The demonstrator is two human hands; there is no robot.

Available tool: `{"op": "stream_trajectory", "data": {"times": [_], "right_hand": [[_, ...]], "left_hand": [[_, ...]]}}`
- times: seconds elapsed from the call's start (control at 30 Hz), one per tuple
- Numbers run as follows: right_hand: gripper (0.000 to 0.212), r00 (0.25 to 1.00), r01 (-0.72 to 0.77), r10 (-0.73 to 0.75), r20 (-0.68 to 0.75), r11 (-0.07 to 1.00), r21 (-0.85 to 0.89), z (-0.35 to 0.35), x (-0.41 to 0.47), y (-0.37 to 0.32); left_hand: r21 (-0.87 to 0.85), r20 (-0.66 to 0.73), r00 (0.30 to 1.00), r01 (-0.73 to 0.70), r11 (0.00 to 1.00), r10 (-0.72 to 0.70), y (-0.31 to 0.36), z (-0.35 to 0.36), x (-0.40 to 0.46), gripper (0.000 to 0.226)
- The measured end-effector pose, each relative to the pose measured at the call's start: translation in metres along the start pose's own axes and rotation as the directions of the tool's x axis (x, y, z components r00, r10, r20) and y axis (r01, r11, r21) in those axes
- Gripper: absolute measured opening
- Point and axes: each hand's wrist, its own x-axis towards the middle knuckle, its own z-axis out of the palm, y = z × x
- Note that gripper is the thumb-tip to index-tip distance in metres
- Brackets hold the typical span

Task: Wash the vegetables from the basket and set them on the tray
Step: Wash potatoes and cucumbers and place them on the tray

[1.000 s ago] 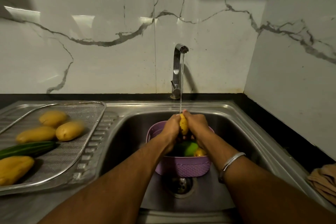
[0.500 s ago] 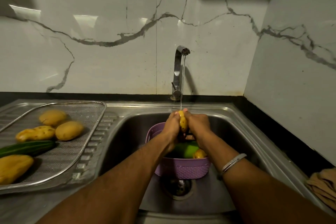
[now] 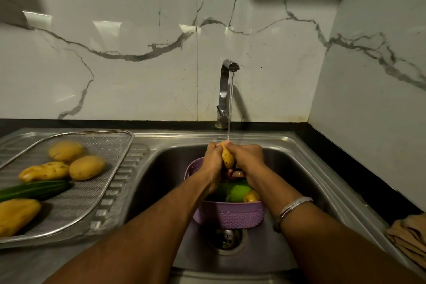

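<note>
- Tray [image 3: 119, 143] of wire mesh sits on the draining surface, well to the left of the fingers; it already carries four yellow potatoes [image 3: 87, 167] and one dark green cucumber [image 3: 34, 189], so the task looks more than half done.
- Left hand [image 3: 213, 160] holds the left side of a small yellow potato [image 3: 227, 158], its fingers curled and pressed against the skin.
- Water stream [image 3: 230, 108] falls from the tap [image 3: 227, 90] straight onto the top end of that potato, just above the fingers; washing is the step in hand.
- Right hand [image 3: 247, 160] clasps the other side of the same potato, fingers closed on it, so the two hands pinch it between them and seem to be rubbing it.
- Basket [image 3: 228, 214], purple plastic, stands in the sink [image 3: 306, 182] directly below the fingers, so the runoff falls into it; a green vegetable [image 3: 238, 192] and another small potato [image 3: 252, 196] lie inside, not yet washed.
- Cloth [image 3: 410, 237] lies folded on the surface far to the right of the fingers.
- Next move, as I judge it: one hand should carry the rinsed potato left across the sink edge to a bare patch of mesh, gripping firmly since wet skin may slip, then return to the basket.
</note>
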Motion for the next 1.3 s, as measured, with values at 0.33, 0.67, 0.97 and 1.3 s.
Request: {"op": "stream_trajectory", "data": {"times": [0.33,0.67,0.97,1.3], "right_hand": [[0.018,0.99,0.12,-0.114,0.078,0.99,-0.079,-0.012,0.0,0.007],[0.023,0.979,0.052,-0.05,0.199,0.999,-0.002,-0.009,0.005,0.0],[0.029,0.999,0.013,-0.019,0.047,0.992,0.126,-0.001,-0.008,-0.001],[0.025,0.995,0.051,-0.061,0.077,0.991,0.126,-0.011,0.007,0.002]], "left_hand": [[-0.113,0.234,0.961,0.18,0.977,-0.15,0.0,0.009,0.0,0.102],[-0.166,0.052,0.99,0.139,0.976,-0.133,0.002,-0.011,0.015,0.072],[-0.05,0.057,0.996,0.075,0.996,-0.072,0.0,-0.005,0.009,0.049],[-0.147,0.104,0.981,0.178,0.973,-0.164,0.002,-0.008,0.017,0.062]]}}
